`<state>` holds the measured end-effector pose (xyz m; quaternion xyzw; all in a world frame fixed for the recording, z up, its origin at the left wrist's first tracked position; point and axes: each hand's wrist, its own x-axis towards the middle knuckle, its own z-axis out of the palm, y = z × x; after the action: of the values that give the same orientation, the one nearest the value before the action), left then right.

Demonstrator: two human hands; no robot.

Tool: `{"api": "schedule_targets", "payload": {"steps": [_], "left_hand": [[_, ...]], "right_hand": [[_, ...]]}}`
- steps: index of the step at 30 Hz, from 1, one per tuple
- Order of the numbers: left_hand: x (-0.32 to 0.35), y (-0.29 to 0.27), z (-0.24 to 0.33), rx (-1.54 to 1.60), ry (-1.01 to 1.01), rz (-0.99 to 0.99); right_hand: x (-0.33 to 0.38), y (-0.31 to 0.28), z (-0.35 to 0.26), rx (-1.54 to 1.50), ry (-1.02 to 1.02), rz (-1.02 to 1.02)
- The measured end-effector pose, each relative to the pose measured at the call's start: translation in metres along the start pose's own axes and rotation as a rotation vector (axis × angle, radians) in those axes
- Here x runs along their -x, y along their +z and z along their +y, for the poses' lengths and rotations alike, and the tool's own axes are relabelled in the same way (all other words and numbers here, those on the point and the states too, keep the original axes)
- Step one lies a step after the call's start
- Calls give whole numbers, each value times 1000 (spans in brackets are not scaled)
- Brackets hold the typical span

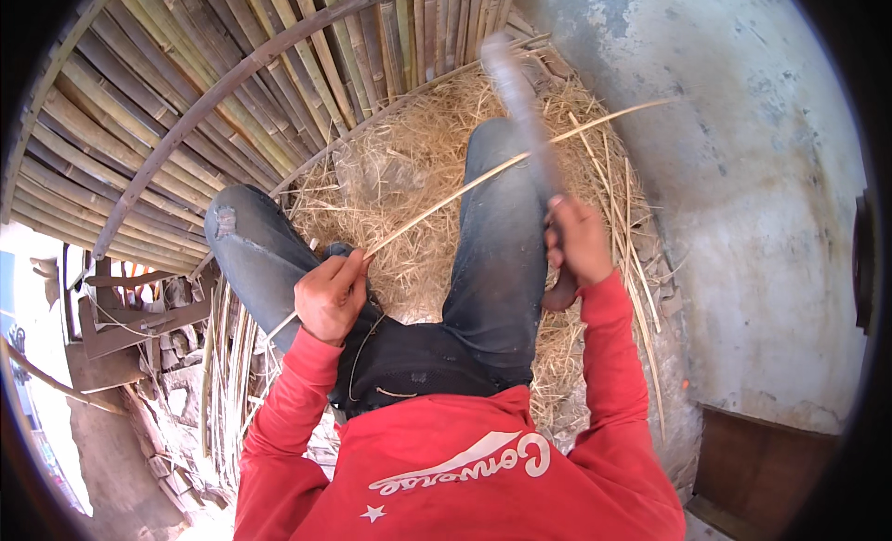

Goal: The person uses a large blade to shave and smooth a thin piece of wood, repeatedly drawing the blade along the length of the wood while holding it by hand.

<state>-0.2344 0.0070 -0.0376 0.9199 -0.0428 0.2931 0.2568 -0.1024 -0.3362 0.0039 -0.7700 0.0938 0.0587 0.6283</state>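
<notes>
My left hand (332, 295) is closed on a long thin bamboo strip (437, 204) in front of my left thigh. The strip slants up to the right across my right knee, and its far end reaches toward the wall. In my right hand (578, 239), beside my right thigh, is a long-bladed knife (520, 99). Its blade points away from me and is smeared by motion. The blade crosses the strip in view; whether they touch I cannot tell. A dark rounded end, apparently of the handle, shows below my right fist.
Straw-like shavings (400, 174) cover the ground between my legs. A slatted bamboo panel (251, 76) rises at the far left, and a grey-blue wall (743, 169) stands along the right. More strips (228, 364) lie at my left. A brown box-like thing (762, 471) sits at lower right.
</notes>
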Motion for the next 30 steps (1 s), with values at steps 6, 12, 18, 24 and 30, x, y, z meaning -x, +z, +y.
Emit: {"api": "schedule_targets", "payload": {"steps": [6,12,18,24,30], "left_hand": [[0,-5,-2,-25,-20,-17],[9,-4,-11,-79,34,54],[11,-2,-13,-158,85,79],[9,-7,-15,-152,25,20],[11,-3,-12,-168,48,24]], "right_hand": [[8,0,-21,-11,-13,-226],[-43,-41,-24,-279,-161,187],[-8,-3,6,-165,85,-190],[-26,-28,-14,-245,-52,99],[0,1,2,-161,128,-184]]}}
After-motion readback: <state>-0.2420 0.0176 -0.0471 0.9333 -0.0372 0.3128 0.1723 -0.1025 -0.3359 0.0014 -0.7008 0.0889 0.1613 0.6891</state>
